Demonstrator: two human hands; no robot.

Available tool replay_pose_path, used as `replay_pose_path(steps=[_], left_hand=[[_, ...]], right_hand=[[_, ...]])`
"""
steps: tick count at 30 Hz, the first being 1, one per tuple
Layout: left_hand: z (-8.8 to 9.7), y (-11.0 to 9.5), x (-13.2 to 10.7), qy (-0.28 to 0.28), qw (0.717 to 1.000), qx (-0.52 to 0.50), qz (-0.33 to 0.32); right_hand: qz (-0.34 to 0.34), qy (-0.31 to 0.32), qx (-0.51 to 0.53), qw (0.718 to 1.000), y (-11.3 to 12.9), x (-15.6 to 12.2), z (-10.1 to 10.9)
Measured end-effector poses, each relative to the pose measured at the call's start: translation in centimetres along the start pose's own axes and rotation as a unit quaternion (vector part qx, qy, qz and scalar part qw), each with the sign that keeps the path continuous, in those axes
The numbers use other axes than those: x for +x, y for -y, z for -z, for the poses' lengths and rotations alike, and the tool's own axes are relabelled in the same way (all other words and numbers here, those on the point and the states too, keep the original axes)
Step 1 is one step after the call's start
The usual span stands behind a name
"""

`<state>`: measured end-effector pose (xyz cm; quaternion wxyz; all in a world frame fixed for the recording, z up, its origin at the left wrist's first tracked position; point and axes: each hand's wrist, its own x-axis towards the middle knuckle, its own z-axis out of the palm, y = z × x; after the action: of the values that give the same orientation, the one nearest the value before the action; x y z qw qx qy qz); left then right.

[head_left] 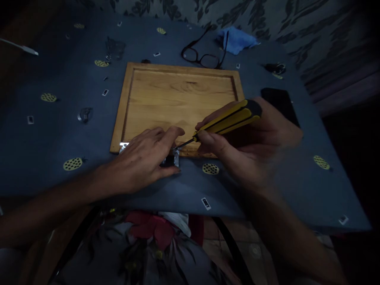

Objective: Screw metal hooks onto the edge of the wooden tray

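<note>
My right hand point(246, 146) is closed round a yellow and black screwdriver point(228, 118), whose thin tip points down-left at a small dark and silvery part point(173, 159). My left hand point(148, 158) lies over that part at the near edge of a wooden board point(178, 99), thumb and fingers pressed around it. Most of the part is hidden under the fingers. The board lies on a dark blue tablecloth point(59, 138).
Dark-framed glasses point(204, 55) and a blue cloth point(237, 39) lie behind the board. A black phone point(280, 103) rests to the right. Small clear and metal bits point(85, 114) sit on the left. The table's near edge is close to my body.
</note>
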<state>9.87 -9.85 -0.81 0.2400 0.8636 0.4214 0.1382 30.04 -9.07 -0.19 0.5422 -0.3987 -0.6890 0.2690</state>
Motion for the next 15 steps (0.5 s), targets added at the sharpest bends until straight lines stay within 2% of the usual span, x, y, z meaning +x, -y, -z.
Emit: replay_pose_path(steps=[5,11,15], left_hand=[[-0.1,0.0,0.0,-0.002,1.0,-0.001,0.005],[-0.1,0.0,0.1,0.002,1.0,0.004,0.011],[-0.1,0.0,0.1,-0.001,1.0,0.015,0.009]], right_hand=[[-0.019,0.013,0.025,0.999,0.4,0.1,0.3],[0.039,0.119,0.022,0.992,0.6,0.9,1.1],[0.059,0.109,0.003,0.992,0.3,1.2,1.1]])
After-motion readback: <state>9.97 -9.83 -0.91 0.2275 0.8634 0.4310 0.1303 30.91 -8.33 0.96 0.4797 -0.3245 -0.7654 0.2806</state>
